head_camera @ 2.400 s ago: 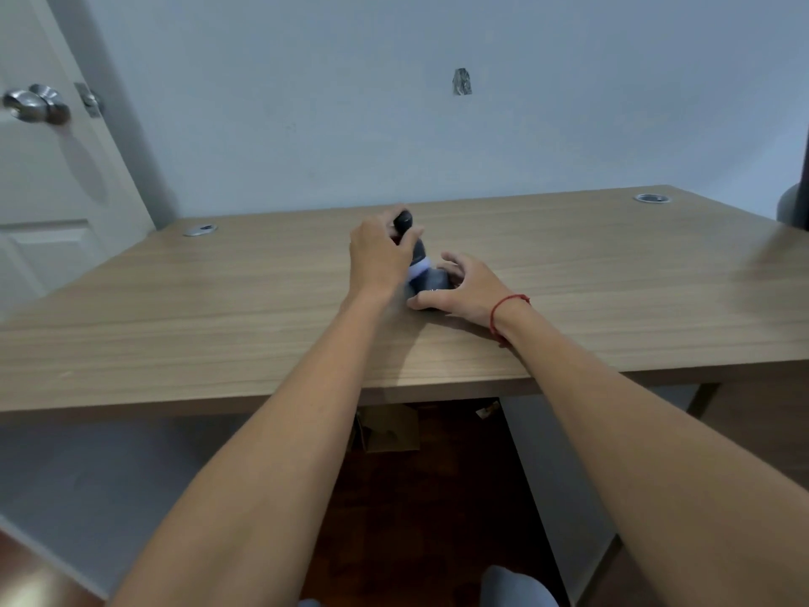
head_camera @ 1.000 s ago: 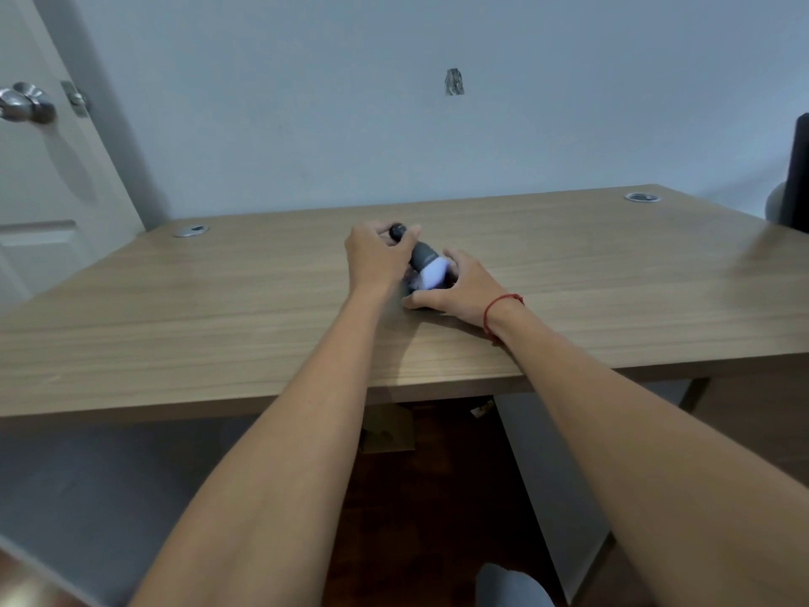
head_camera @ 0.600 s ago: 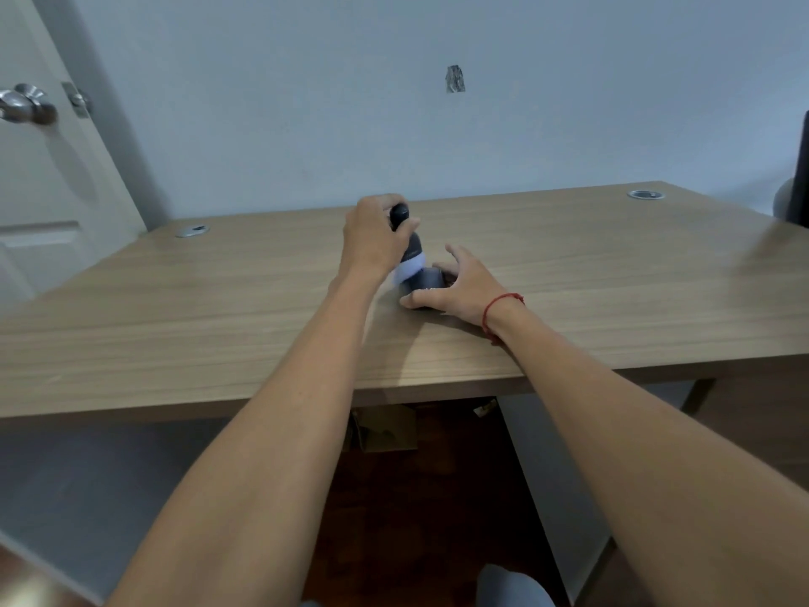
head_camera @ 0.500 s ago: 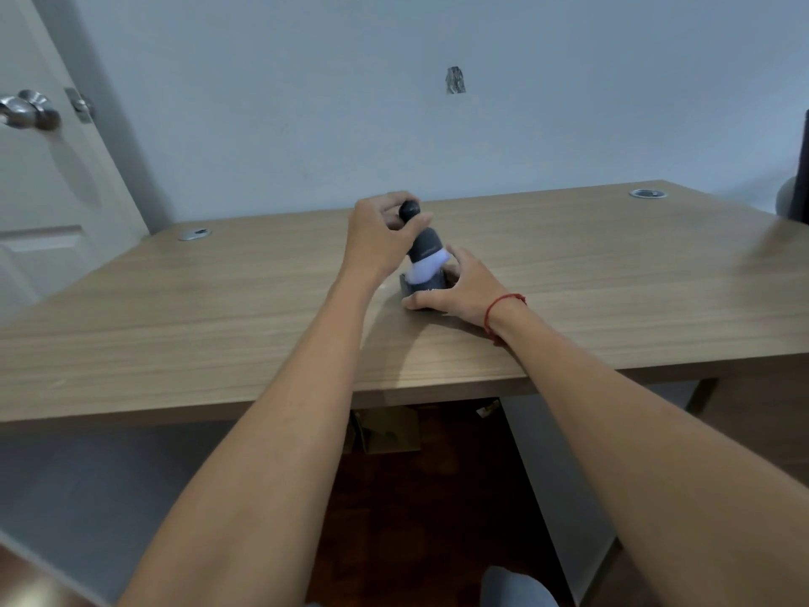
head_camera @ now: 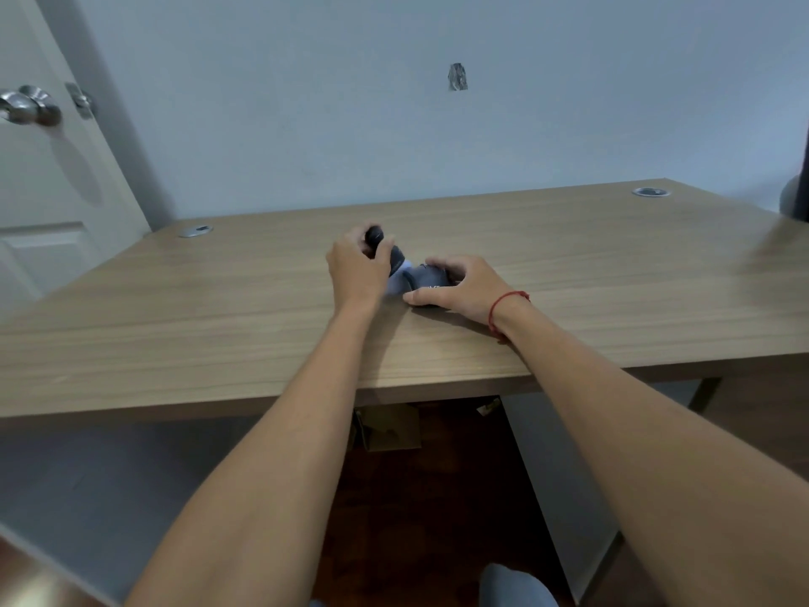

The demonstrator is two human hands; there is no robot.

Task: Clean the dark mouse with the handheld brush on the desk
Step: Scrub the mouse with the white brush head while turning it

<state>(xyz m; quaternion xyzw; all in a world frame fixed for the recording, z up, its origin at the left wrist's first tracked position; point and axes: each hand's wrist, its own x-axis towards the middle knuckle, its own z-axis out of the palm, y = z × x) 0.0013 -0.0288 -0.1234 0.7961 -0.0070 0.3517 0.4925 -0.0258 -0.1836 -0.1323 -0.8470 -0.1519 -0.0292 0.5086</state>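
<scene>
The dark mouse (head_camera: 427,279) lies near the middle of the wooden desk (head_camera: 219,308). My right hand (head_camera: 459,284) grips it from the right side, thumb along its near edge, a red string around the wrist. My left hand (head_camera: 357,267) is closed around the dark handle of the handheld brush (head_camera: 396,262). The brush's white bristle end presses against the left side of the mouse. Much of the mouse and brush is hidden by my fingers.
Two metal cable grommets sit at the desk's back corners, left grommet (head_camera: 195,230) and right grommet (head_camera: 651,192). A white door with a metal knob (head_camera: 26,108) stands at left. A dark object (head_camera: 803,159) is at the right edge. A cardboard box (head_camera: 387,427) lies under the desk.
The brush has swept from the top of the mouse down to its left side, tilting lower. My right hand stays on the mouse.
</scene>
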